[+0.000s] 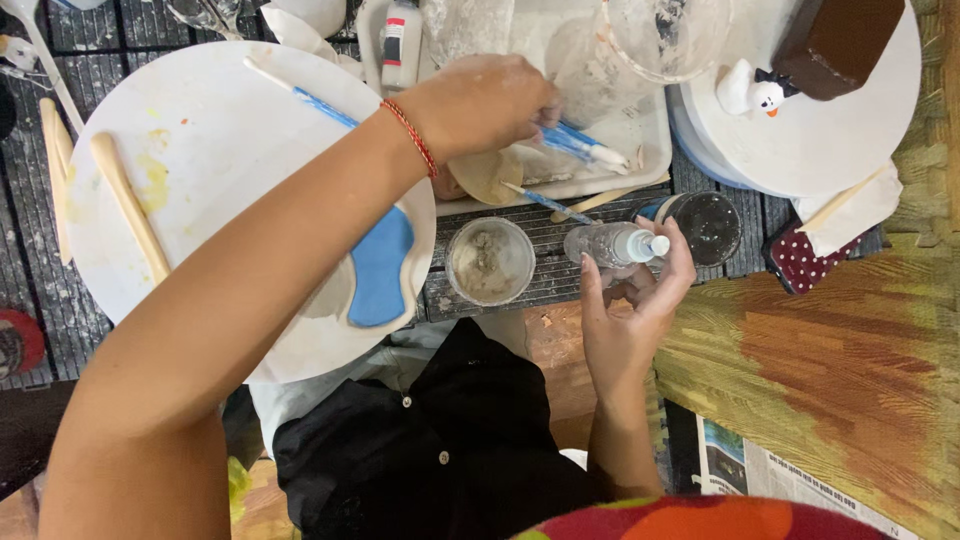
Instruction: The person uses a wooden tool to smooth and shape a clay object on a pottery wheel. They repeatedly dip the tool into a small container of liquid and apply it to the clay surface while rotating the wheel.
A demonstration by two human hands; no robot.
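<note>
1. Head view, hands: the left hand (480, 105) reaches out over the white tray (655, 150), fingers curled shut around the blue-handled tools (580, 143) lying at the tray's front edge. Whether it has lifted them or only pinches them where they lie, I cannot tell. A red thread bracelet (412, 137) circles that wrist.
2. The right hand (635, 305) cups a small clear spray bottle (612, 243) with a white nozzle, holding it on its side — fingers wrapped loosely round the body, thumb near the nozzle. It sits just beside a round cup of grey slurry (489, 261), above the dark slatted mat (540, 225).
3. Work so far, as I judge it: on the round white board (200, 130) lies a cut blue clay piece (380, 265) next to a pale flat piece, so rolling and cutting look done. Yellow smears and 1 wooden stick (130, 205) on the board suggest other colours have been worked already.
4. What seems left: wetting and joining — the blue piece lies flat and unattached. A finished-looking white penguin figure (752, 92) stands on a second round board (820, 140) to the right.
</note>
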